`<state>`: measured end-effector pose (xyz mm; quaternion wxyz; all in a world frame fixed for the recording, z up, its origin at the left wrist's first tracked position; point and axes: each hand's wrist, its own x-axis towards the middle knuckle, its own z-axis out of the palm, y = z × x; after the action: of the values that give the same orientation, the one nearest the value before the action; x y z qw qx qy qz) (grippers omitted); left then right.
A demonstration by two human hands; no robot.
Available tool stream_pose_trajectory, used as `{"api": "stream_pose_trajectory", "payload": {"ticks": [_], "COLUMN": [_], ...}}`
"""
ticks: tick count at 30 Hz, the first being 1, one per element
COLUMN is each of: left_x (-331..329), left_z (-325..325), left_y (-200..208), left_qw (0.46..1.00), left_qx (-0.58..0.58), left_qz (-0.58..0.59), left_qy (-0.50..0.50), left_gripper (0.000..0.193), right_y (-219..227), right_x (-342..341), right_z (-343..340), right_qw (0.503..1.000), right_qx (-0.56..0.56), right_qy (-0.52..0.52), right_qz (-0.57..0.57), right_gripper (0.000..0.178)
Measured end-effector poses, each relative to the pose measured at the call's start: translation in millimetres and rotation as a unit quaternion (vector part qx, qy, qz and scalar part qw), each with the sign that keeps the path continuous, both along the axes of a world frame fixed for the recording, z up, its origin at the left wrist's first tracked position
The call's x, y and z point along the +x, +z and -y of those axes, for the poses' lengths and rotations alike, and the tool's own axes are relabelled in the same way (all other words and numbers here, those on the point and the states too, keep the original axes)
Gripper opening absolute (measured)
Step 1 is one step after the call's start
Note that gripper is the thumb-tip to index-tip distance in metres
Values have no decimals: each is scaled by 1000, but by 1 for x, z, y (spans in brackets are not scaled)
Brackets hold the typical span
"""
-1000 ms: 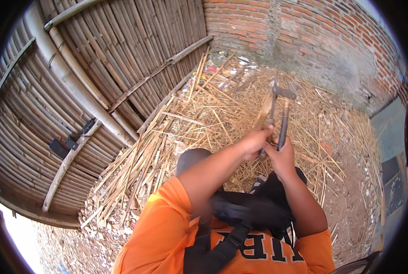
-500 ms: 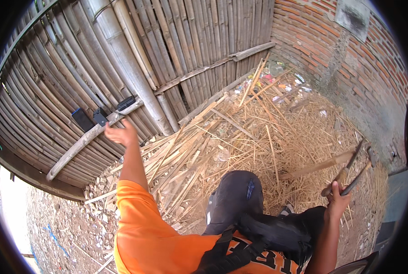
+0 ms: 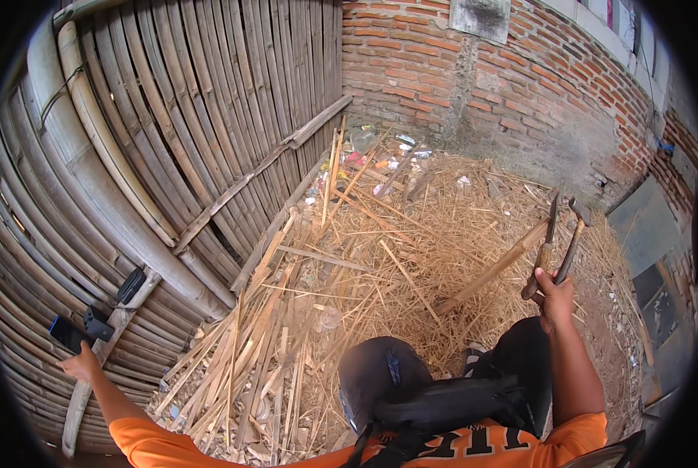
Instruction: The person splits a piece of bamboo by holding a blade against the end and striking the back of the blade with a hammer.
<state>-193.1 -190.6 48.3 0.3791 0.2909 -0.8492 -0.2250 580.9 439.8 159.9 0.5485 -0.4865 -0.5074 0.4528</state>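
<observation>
At the lower left my left hand stretches out beside a dark phone with a blue edge; its fingers look extended, and whether they touch the phone is not clear. The phone leans against the bamboo wall, next to a small black box-shaped device. Both are by a bamboo rail. On the right my right hand is closed around two tools together: a large knife with a wooden handle and a hammer. Blade and hammer head point up and away from me.
A black case rests farther along the rail. Split bamboo strips and straw cover the ground ahead, with a long plank lying across. A brick wall closes the far side; grey panels lean at the right.
My left hand has moved left, from beside the box-shaped device to the phone. My view has turned right. My right hand still holds the knife and hammer.
</observation>
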Motion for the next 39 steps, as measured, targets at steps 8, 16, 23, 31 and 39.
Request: {"api": "stream_pose_trajectory", "payload": {"ticks": [8, 16, 23, 31, 39], "left_x": [-33, -44, -21, -38, -57], "left_z": [6, 3, 3, 125, 216], "left_y": [-6, -8, -1, 6, -20], "left_qw": [995, 999, 997, 987, 984], "left_qx": [-77, -44, -63, -135, -148], "left_qz": [-53, -22, -3, -51, -23], "left_qy": [-35, -14, -38, 68, 100], "left_gripper": [107, 90, 87, 91, 101], "right_y": [3, 6, 5, 10, 5], "right_x": [-8, -7, -6, -16, -17], "right_z": [4, 9, 9, 20, 18], "right_qw": [1000, 999, 999, 999, 998], "right_qx": [-8, -14, -16, -18, -33], "right_qy": [19, 14, 1, 3, 10], "right_qz": [12, 31, 39, 43, 60], "right_gripper": [29, 29, 28, 23, 26]}}
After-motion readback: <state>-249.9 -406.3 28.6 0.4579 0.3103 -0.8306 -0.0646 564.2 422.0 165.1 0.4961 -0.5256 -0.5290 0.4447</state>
